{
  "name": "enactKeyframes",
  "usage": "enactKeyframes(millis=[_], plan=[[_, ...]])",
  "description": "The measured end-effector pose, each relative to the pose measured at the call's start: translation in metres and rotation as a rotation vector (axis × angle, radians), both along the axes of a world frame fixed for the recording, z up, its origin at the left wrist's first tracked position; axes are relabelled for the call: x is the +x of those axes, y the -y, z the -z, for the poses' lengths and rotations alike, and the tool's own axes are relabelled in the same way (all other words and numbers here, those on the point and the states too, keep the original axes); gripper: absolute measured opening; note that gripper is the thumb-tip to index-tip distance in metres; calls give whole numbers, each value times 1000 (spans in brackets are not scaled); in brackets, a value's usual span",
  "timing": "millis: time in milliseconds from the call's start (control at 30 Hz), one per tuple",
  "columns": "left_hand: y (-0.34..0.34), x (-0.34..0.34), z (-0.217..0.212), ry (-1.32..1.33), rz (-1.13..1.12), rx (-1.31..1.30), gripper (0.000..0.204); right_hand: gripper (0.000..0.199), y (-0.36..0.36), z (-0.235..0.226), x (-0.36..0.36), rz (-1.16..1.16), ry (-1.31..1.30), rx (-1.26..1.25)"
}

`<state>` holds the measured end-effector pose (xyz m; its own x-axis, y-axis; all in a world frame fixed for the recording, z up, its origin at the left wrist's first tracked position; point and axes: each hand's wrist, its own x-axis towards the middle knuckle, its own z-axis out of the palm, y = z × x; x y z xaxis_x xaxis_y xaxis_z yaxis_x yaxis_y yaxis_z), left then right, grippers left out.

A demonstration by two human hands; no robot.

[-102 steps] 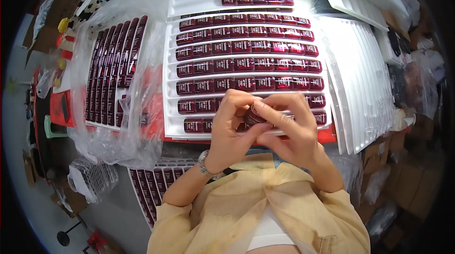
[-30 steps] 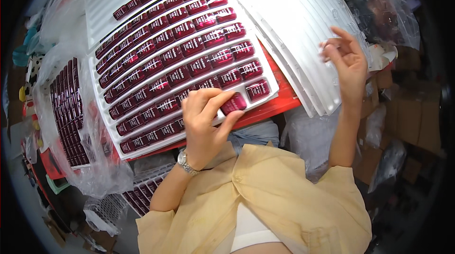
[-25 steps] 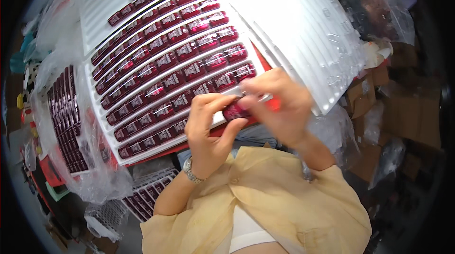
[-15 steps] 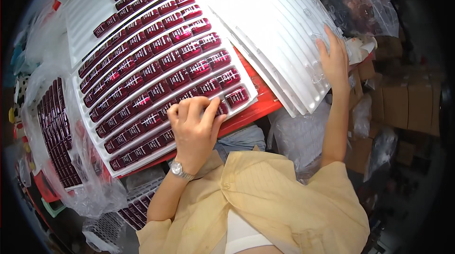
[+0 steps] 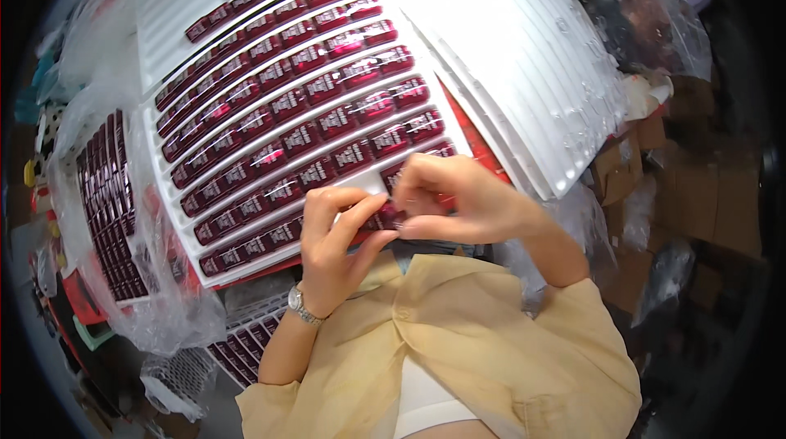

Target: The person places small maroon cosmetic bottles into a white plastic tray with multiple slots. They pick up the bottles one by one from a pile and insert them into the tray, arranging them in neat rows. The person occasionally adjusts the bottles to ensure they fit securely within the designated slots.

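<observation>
A small glossy dark red rectangular piece with white print is pinched between the thumb and index finger of my left hand, at the near edge of a white ridged tray. My right hand meets it there, fingers curled and thumb tip close to the piece. Whether anything small lies in the right fingertips I cannot make out. Rows of matching dark red pieces fill the tray's grooves. Part of the nearest row is hidden behind my hands.
White ridged trays lie stacked at the right, small clear bits on the top one. A red tabletop shows between the trays. Plastic-wrapped dark red pieces stand at the left, cardboard boxes at the right, and another filled tray below.
My right hand has come from the right-hand tray stack over to my left hand. The left hand has lifted a dark red piece slightly toward me. The whole view has shifted a little.
</observation>
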<state>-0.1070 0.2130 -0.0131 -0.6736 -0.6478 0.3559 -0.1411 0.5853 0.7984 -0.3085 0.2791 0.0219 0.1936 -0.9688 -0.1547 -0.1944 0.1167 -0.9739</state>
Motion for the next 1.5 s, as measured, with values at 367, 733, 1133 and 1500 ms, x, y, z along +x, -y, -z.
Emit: enactKeyframes(millis=[367, 733, 1133, 1500], plan=[[8, -14, 15, 232, -88, -338, 35, 31, -89, 8, -110, 642, -1639, -102], [19, 50, 3, 335, -188, -374, 39, 15, -46, 13, -49, 648, -55, -199], [-4, 31, -1, -40, 23, 274, 37, 38, 0, 24, 37, 34, -526, -415], [-4, 18, -5, -86, 119, 61, 43, 34, -15, 14, 48, 140, -584, -429]])
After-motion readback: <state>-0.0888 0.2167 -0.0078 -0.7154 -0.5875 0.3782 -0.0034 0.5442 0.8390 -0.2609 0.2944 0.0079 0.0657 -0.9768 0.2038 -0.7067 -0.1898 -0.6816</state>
